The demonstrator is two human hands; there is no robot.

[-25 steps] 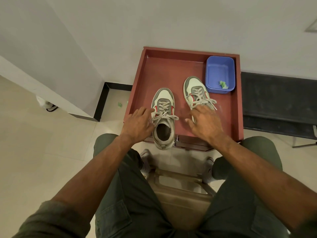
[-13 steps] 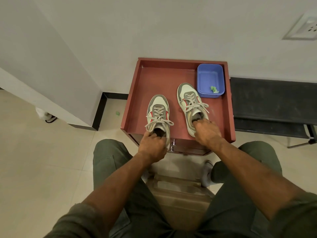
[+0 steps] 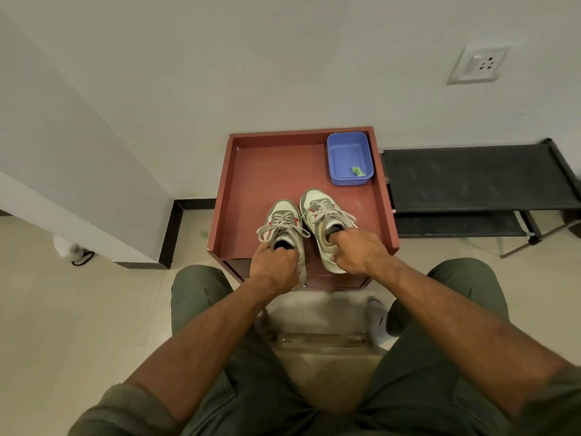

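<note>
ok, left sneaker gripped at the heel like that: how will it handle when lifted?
Probably light and fairly stiff: the left sneaker holds its shape with the left hand hooked into its heel opening. Held there, the toe will likely dip. Its loose laces may dangle and snag the right sneaker close beside it.

Faces a plain off-white wall [image 3: 283, 58], with a white socket plate [image 3: 478, 65] high on the right. Meets a second pale wall [image 3: 63, 136] slanting in from the left, edged low down with black skirting [image 3: 169, 237]. Rests on glossy beige floor tiles [image 3: 78, 309]. Keeps a red-brown cabinet [image 3: 267, 171] against the far wall, a low black rack [image 3: 471, 177] just beside it on the right. Lit softly and evenly.
</note>
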